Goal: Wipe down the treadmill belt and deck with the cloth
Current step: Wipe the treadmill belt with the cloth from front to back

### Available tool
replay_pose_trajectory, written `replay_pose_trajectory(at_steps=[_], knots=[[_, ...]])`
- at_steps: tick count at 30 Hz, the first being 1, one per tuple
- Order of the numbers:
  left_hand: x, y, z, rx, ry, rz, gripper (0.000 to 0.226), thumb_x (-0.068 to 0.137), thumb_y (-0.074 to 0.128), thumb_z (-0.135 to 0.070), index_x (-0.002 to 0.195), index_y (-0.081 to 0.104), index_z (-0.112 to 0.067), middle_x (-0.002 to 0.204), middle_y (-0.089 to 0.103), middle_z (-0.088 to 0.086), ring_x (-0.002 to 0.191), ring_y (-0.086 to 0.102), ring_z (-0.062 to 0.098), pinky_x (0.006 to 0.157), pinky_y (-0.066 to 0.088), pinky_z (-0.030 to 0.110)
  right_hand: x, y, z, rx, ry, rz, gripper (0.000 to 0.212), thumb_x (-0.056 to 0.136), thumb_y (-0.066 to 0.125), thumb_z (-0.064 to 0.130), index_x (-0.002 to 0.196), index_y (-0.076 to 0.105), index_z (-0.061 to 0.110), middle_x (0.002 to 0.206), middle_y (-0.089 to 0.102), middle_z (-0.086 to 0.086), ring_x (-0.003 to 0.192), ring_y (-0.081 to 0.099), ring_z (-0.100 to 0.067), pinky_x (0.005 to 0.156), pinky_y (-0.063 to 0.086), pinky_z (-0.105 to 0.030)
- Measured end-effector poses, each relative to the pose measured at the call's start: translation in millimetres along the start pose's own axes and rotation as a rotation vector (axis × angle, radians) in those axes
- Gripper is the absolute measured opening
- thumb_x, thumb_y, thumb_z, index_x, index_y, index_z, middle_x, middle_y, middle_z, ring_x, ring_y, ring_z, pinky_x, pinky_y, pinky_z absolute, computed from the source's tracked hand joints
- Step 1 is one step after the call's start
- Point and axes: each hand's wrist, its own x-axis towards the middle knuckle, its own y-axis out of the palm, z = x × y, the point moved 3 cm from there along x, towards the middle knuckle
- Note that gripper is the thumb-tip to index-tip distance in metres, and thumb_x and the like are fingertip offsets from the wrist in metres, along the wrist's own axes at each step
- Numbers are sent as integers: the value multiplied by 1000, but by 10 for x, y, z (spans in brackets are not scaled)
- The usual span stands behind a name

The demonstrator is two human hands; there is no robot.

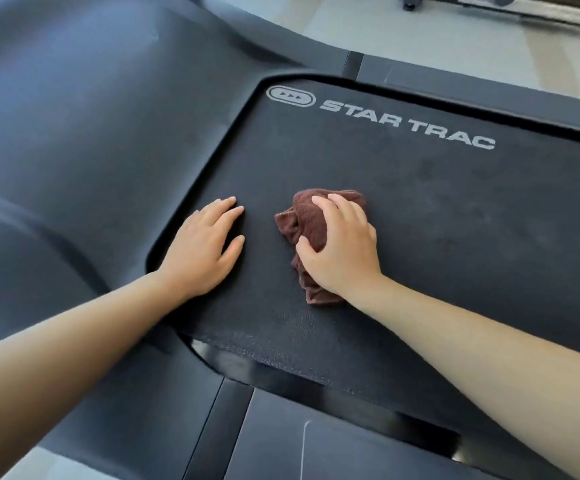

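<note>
Dark grey treadmill deck [316,445] borders the black textured belt [437,220]. Left hand [202,247] lies flat on the belt, fingers straight. Right hand [340,251] grips the crumpled brown terry cloth [307,220] against the belt, just right of the left fingertips. White STAR TRAC lettering [406,124] lies beyond both hands.

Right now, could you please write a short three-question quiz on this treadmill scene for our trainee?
1. True or false: the right hand holds the brown cloth on the belt.
2. The left hand is: A) lifting a spray bottle, B) resting flat on the belt, C) out of view.
3. Fill in: the white lettering on the belt reads ____.
Key: 1 true; 2 B; 3 STAR TRAC.
</note>
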Motion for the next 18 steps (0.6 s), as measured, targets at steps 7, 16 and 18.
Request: replay_pose_trajectory(at_steps=[7,16,18], knots=[[-132,-66,4,20,14,47,53,94,48,-29,141,38,-7,151,31,10,140,26,26,115,21,41,384,118,161,-38,27,2,59,84,54,41,139,41,23,144,39,0,134,29,-23,102,31,-47],[-94,15,-47,11,-27,19,53,93,47,-33,141,38,-12,151,30,7,141,23,23,114,18,48,-818,-44,192,-39,-73,67,63,81,50,46,139,38,26,145,36,2,133,29,-19,97,34,-44],[-71,76,-156,-4,-21,28,52,93,45,-34,142,36,-17,153,27,0,142,18,19,110,11,59,-927,-90,150,-45,-37,59,61,83,53,44,140,38,26,146,36,2,135,29,-18,99,34,-43]])
